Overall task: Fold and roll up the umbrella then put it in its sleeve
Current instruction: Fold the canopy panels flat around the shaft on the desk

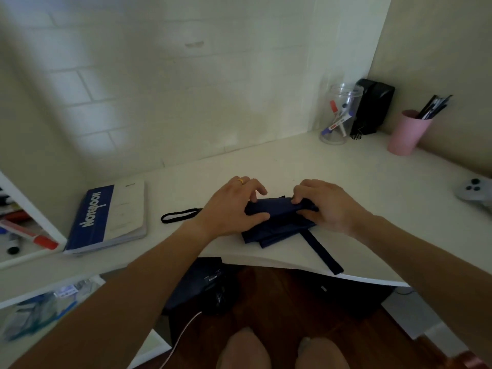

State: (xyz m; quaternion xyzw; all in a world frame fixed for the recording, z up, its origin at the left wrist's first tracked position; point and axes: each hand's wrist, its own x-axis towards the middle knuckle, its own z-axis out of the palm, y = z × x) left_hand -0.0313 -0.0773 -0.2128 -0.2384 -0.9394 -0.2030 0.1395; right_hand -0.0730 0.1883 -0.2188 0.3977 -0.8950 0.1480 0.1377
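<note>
A collapsed navy umbrella [277,219] lies on the white desk [292,161] near its front edge. My left hand [231,206] grips the umbrella's left end, thumb in front and fingers over the top. At the right end my right hand [324,206] pinches the folded fabric. The umbrella's closing strap [322,251] trails toward me and hangs over the desk edge. Its black wrist loop [178,215] lies flat to the left of my left hand. A dark object [202,283] under the desk may be the sleeve; I cannot tell.
A blue and white notebook [109,217] lies at the left. At the back right stand a clear jar of markers [339,115], a black box [372,107] and a pink cup of pens [408,131]. A grey game controller [475,191] sits at the right edge.
</note>
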